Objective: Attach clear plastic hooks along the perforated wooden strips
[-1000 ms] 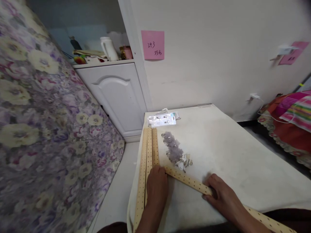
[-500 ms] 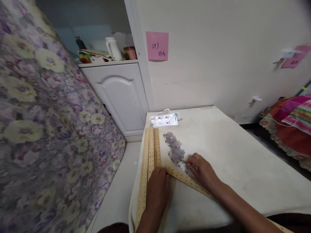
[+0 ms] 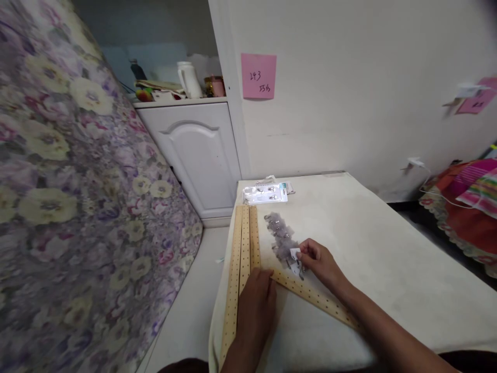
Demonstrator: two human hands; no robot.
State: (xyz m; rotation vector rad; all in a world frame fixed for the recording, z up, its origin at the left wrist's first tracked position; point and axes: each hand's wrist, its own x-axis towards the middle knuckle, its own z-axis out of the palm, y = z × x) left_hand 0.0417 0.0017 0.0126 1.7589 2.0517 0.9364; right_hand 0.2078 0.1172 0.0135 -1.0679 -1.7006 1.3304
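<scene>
My left hand point(image 3: 257, 298) is closed near one end of a slanting wooden strip point(image 3: 310, 296) dotted with small holes, its fingertips against that end. Similar perforated strips point(image 3: 245, 233) lie lengthwise under and beside this hand at the table's left side. With thumb and forefinger, my right hand point(image 3: 318, 261) pinches a small white piece point(image 3: 295, 254) at the near end of a row of small clear bags point(image 3: 280, 233). Shiny metal bits show in the bags. What the white piece is cannot be made out.
Flat clear packaging with metal parts point(image 3: 266, 193) lies at the far left corner of the cloth-covered table point(image 3: 368, 248). Behind stand a white cabinet point(image 3: 198, 150) and a wall with a pink note point(image 3: 259, 76). A floral curtain point(image 3: 77, 207) hangs at left.
My right hand has raised and turned the white piece slightly, so more of it shows. My left hand stays on the strips. The whole view has shifted a little.
</scene>
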